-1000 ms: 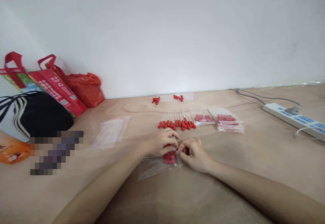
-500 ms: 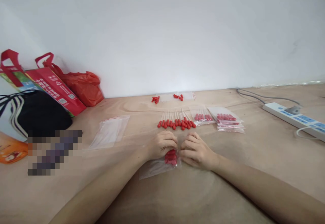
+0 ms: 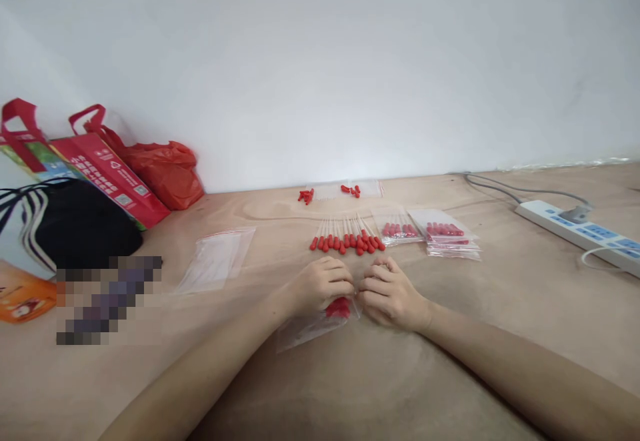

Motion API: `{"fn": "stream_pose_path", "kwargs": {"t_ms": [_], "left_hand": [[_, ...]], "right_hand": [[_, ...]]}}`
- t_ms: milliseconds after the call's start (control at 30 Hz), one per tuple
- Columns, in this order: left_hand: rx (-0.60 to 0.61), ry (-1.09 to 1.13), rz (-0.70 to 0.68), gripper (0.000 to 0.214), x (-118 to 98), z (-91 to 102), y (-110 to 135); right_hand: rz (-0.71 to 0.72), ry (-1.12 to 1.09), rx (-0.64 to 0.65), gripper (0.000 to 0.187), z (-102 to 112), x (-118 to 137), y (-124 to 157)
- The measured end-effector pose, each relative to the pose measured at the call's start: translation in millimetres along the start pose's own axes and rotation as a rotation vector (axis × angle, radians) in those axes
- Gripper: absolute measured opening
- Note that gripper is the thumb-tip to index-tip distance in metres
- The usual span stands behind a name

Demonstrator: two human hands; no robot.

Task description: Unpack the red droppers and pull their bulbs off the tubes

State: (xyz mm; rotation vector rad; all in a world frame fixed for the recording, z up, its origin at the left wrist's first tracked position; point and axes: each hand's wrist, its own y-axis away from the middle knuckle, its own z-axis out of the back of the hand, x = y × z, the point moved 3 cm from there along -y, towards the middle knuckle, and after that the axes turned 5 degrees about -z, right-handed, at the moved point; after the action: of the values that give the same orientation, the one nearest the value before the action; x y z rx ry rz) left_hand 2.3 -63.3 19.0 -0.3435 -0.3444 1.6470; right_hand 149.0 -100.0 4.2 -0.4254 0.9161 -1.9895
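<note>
Plainly, the clear bag (image 3: 307, 334) under my fingers is thin, glossy, wrinkled plastic, lying at lower centre of the frame with rounded red heads (image 3: 338, 307) showing through it. My left grip (image 3: 324, 285) is bent closed over the bag's upper part and has hold of it. My right grip (image 3: 393, 297) is curled at the bag's right edge, but its fingertips are hidden, so I cannot tell whether it pinches the plastic. The table (image 3: 400, 381) is pale brown with a soft, swirling grain.

Beyond my knuckles, mid-frame, red-tipped sticks (image 3: 345, 244) fan out, their thin pale shafts pointing away from me. Right of them lie a filled bag (image 3: 397, 229) and a bag stack (image 3: 445, 231); at left centre are flat bags (image 3: 217, 261). A white power strip (image 3: 560, 221) with blue panels runs along the right edge. At upper left, carrier bags (image 3: 110, 177) lean beside a crumpled red bag (image 3: 167, 171), behind a striped black bag (image 3: 87, 227). My left hand stands in the way, covering part of the clear bag.

Counting: one strip, two carrier bags, two small red clusters (image 3: 306, 196) at the back, well over a dozen fanned sticks.
</note>
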Motion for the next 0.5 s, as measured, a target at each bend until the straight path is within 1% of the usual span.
{"fn": "stream_pose_path", "kwargs": {"t_ms": [133, 267, 333, 433, 500], "left_hand": [[-0.045, -0.029, 0.003, 0.028, -2, -0.6, 0], [-0.054, -0.004, 0.013, 0.027, -2, -1.6, 0], [-0.032, -0.010, -0.001, 0.028, -3, -1.8, -2], [0.012, -0.034, -0.063, 0.029, -4, -1.5, -3], [0.038, -0.035, -0.081, 0.030, -4, -0.5, -3]], "right_hand": [[-0.005, 0.086, -0.002, 0.016, 1, -1, 0], [0.049, 0.155, 0.008, 0.020, 0, 0, 2], [0.107, 0.173, 0.035, 0.025, -1, 0, 3], [0.185, 0.173, 0.093, 0.030, -7, 1, 6], [0.174, 0.139, 0.178, 0.031, -13, -1, 7]]}}
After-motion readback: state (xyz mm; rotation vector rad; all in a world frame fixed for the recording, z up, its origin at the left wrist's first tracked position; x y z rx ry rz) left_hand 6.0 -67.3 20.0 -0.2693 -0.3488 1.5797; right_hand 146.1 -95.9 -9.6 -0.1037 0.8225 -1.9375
